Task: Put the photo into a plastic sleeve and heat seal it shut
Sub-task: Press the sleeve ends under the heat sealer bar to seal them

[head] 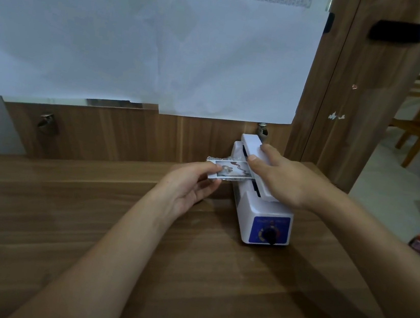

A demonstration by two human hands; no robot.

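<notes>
On the wooden desk (pixel 86 236) stands a white heat sealer (pixel 256 205), its black dial (pixel 270 236) on a blue panel facing the person. The left hand (pixel 186 185) pinches the photo (pixel 228 172) between thumb and curled fingers; the photo sits inside a clear plastic sleeve (pixel 216 160), whose right end lies under the sealer's arm. The right hand (pixel 276 175) rests on that arm, fingers fairly straight, pressing down. Behind, white paper sheets (pixel 149 44) hang on the wooden panel.
</notes>
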